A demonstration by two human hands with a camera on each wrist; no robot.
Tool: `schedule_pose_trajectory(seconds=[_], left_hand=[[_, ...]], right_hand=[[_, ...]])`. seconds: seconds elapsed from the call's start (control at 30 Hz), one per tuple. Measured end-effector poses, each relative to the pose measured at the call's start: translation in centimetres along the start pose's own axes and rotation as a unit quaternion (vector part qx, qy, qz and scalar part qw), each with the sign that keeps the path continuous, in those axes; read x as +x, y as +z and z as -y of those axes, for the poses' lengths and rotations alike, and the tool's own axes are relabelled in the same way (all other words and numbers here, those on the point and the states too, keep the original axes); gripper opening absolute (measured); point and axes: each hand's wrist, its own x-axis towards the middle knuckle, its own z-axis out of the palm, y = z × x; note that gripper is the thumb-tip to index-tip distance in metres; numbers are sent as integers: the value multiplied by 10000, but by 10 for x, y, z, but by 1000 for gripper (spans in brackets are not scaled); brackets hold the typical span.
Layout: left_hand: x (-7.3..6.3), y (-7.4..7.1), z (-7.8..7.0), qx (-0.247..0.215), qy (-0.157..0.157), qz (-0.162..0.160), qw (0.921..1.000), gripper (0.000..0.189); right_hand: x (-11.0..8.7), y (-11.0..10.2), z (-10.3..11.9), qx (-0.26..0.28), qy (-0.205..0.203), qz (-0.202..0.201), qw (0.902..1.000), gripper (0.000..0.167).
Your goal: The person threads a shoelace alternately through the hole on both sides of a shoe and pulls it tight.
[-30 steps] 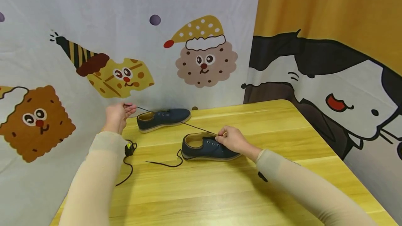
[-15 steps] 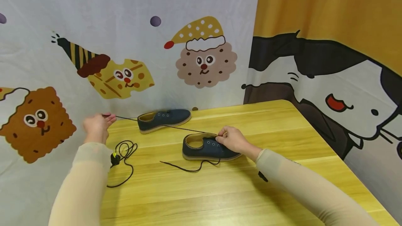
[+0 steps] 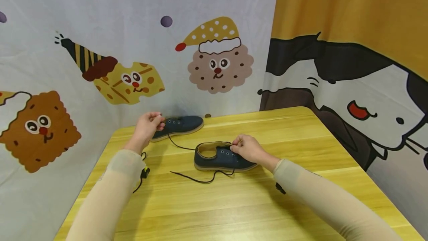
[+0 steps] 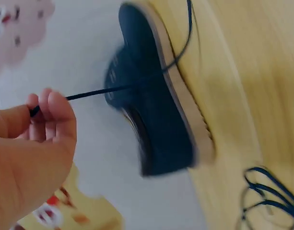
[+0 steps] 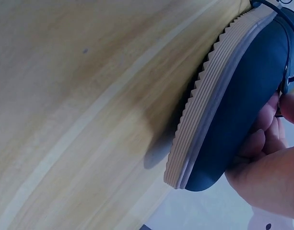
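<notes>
A navy shoe point(image 3: 217, 163) with a tan sole stands near the middle of the table. Its far-side lacing flap is pinched between the thumb and fingers of my right hand point(image 3: 250, 148). My left hand point(image 3: 146, 126), raised at the left, pinches a dark shoelace point(image 4: 91, 93) near its end. That lace sags from the fingers down to the near shoe. The lace's other end lies loose on the tabletop before the shoe. A matching navy shoe point(image 3: 188, 124) stands behind, its heel partly covered by the left hand in the head view.
A small black and yellow item point(image 3: 145, 173) shows by the left sleeve. Coiled dark cord point(image 4: 271, 191) lies on the wooden table point(image 3: 207, 215). A printed curtain point(image 3: 140, 21) hangs right behind the table's back edge.
The left hand pulls the lace out to the left, then comes back right, and the taut lace slackens. The loose lace end shifts along the near shoe. The right hand stays put.
</notes>
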Motion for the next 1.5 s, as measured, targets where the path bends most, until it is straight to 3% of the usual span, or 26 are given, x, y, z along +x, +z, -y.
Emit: schedule_pose_trajectory(seconds=[0.2, 0.3, 0.37, 0.43, 0.57, 0.7, 0.8, 0.87, 0.93, 1.1, 1.17, 1.2, 1.27, 1.43, 1.5], left_hand=[[-11, 43, -21, 1124, 946, 311, 9887, 18], [-19, 62, -29, 1525, 1342, 464, 9781, 11], [-25, 75, -33, 1847, 1704, 612, 9660, 11], [-32, 89, -37, 2235, 2102, 770, 9486, 11], [-45, 115, -44, 3057, 2902, 957, 9018, 9], [-58, 137, -45, 3675, 3351, 1155, 8598, 7], [-66, 152, -42, 4213, 3593, 1309, 8224, 10], [-70, 161, -39, 4468, 3711, 1408, 8018, 12], [-73, 168, -36, 4632, 3777, 1467, 7882, 13], [-79, 180, -33, 4826, 3796, 1589, 7732, 14], [-81, 182, -33, 4979, 3868, 1548, 7606, 15], [-82, 183, -33, 5089, 3954, 1516, 7495, 15], [-85, 185, -33, 5389, 4187, 1406, 7173, 16], [-91, 190, -33, 6124, 4853, 1015, 6158, 15], [-94, 192, -33, 6338, 5044, 890, 5797, 14]], right_hand=[[0, -4, -1, 91, -30, 92, 9999, 20], [0, -4, -3, 158, -111, 155, 9997, 20], [-1, -4, -5, 212, -181, 163, 9995, 19], [-2, -3, -7, 146, -290, 119, 9994, 17], [-5, -3, -9, -78, -598, 84, 9981, 12], [-8, -3, -9, -346, -820, 238, 9957, 17], [-9, -4, -7, -532, -856, 394, 9941, 19], [-10, -4, -5, -527, -849, 500, 9937, 18], [-10, -5, -4, -397, -815, 608, 9940, 16], [-10, -8, -1, 136, -669, 858, 9940, 14], [-9, -9, -2, 249, -663, 928, 9932, 14], [-9, -9, -2, 281, -675, 955, 9927, 14], [-9, -10, -3, 334, -685, 1022, 9918, 14], [-9, -11, -6, 438, -651, 1203, 9896, 14], [-9, -11, -7, 509, -659, 1274, 9884, 15]])
